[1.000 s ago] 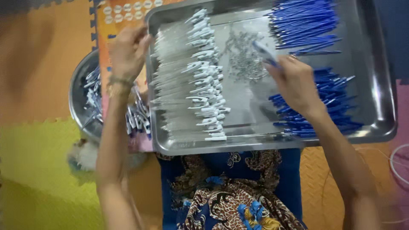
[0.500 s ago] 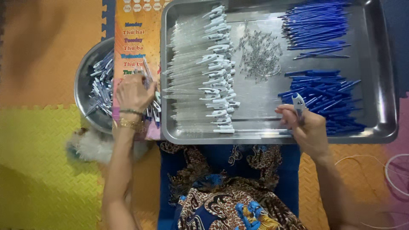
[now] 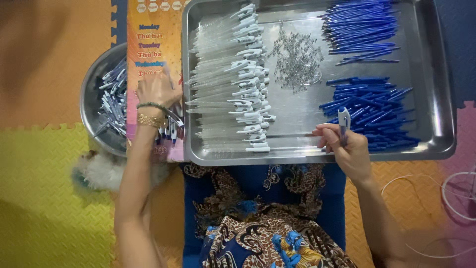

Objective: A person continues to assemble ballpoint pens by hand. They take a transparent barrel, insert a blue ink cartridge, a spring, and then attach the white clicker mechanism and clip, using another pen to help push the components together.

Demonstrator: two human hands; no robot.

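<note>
A large steel tray (image 3: 441, 124) rests on my lap. It holds a row of clear pen barrels with white clips (image 3: 233, 79), a small heap of metal springs (image 3: 297, 59), and two piles of blue pen parts (image 3: 372, 111). My right hand (image 3: 347, 146) is at the tray's near edge, shut on a pen with a white clip (image 3: 343, 121) held upright. My left hand (image 3: 157, 92) lies left of the tray on a colourful printed card (image 3: 148, 44), fingers curled over finished pens (image 3: 168, 126); what it grips is hidden.
A round metal bowl (image 3: 91, 97) with several finished blue-and-white pens sits at the left, partly under the card. A fluffy white object (image 3: 99, 171) lies below it. Foam floor mats surround me. White cable (image 3: 456, 193) loops at the right.
My right hand drew back from the springs to the tray's near edge with a pen. My left hand moved from the tray's far-left corner down to beside the bowl.
</note>
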